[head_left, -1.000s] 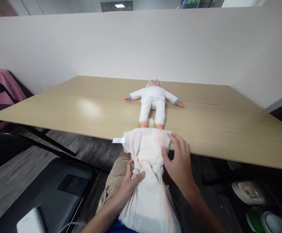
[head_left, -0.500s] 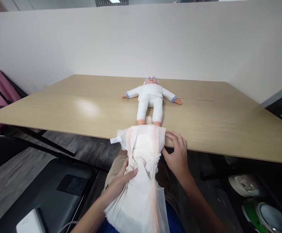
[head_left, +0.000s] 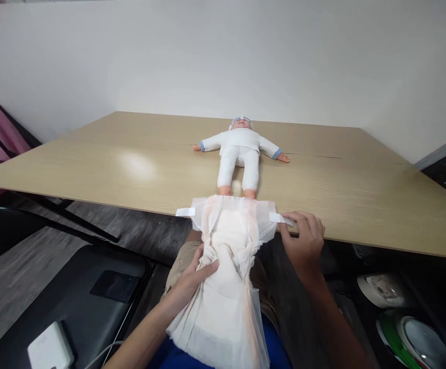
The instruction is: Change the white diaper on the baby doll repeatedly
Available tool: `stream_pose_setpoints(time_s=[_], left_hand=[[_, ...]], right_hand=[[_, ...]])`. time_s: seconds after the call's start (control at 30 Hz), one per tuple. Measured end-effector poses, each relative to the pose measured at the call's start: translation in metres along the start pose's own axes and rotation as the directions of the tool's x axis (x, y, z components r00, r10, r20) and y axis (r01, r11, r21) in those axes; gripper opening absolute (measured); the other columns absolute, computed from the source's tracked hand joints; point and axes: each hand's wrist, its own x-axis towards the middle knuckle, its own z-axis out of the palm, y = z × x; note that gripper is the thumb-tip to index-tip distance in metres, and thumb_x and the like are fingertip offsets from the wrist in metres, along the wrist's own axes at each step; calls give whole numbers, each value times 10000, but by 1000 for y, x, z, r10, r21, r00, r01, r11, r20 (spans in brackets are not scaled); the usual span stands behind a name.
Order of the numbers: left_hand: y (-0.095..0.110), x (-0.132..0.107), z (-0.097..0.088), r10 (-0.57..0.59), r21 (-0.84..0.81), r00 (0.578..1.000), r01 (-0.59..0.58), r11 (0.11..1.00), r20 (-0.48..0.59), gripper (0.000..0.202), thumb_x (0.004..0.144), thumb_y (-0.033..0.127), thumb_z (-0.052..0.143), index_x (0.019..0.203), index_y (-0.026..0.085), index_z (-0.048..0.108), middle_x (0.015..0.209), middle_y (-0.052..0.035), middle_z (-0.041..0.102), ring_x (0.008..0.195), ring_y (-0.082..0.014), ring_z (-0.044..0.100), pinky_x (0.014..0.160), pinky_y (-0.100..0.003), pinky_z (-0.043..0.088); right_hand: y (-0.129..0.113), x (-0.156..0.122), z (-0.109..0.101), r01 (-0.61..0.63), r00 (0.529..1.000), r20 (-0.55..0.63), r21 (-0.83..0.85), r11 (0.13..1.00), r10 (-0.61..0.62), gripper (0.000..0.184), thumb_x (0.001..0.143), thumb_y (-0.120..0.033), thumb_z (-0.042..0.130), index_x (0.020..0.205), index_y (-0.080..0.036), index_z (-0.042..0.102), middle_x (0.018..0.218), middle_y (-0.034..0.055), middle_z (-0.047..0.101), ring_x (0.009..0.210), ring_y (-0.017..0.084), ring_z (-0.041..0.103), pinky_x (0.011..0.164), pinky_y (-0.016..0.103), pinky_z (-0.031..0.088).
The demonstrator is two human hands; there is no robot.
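The diaper (head_left: 223,302) lies opened out over the lap, its top end at the table (head_left: 342,189) edge; whether it touches is hard to tell. The right tab (head_left: 278,218), hidden a moment ago, now sticks out, pinched by the right hand (head_left: 305,241), so both sides are spread, matching the left tab (head_left: 185,211). The left hand (head_left: 198,274) grips the diaper's edge. Beyond lies the doll (head_left: 240,146).

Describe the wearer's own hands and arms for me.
The left hand and right hand are ungloved, with no ring showing on the visible parts of the fingers. Both wrists lack a watch or bracelet. The left forearm and right forearm are bare, with no sleeve in view.
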Motion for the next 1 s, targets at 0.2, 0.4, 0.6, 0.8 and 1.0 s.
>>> stream_pose_setpoints(time_s=[0.2,0.4,0.6,0.8,1.0], left_hand=[[-1,1,9,-1,4,1000,1,1000,-27,1108,872,484,966,1767,269,349,1577,-169,713,1489,-380,676,1303,-505,496],[6,-11,21,-14,-9,1000,14,1000,0,1046,904,457,936,1749,277,344,1586,-158,708,1484,-383,680,1273,-507,523],[8,-14,28,45,-9,998,-45,999,33,937,935,446,902,1709,263,407,1571,-156,719,1472,-382,686,1279,-511,515],[-1,-11,21,133,102,990,-138,985,56,722,953,512,871,1558,243,583,1546,-142,724,1455,-384,677,1253,-506,529],[20,-13,-13,216,701,961,-275,658,174,551,1048,630,714,1467,271,706,1539,-107,726,1451,-354,659,1303,-510,476]], right_hand=[[-5,0,-15,-43,999,16,29,999,43,131,1112,-269,621,1117,-211,739,1070,115,793,1041,325,711,980,492,554],[-74,14,-29,6,989,143,233,973,-40,261,1134,-221,554,1345,-233,707,1251,120,785,1200,311,722,1083,504,574],[-108,37,-3,17,813,527,400,916,-246,552,1168,-402,536,1690,-222,513,1739,150,554,1632,326,494,1348,573,436],[-104,29,28,42,725,631,359,932,-276,646,1182,-452,480,1775,-207,410,1829,172,433,1720,349,369,1386,643,359],[-102,22,33,92,721,630,327,941,-289,675,1187,-438,466,1807,-195,354,1853,163,394,1749,337,308,1400,640,332]])
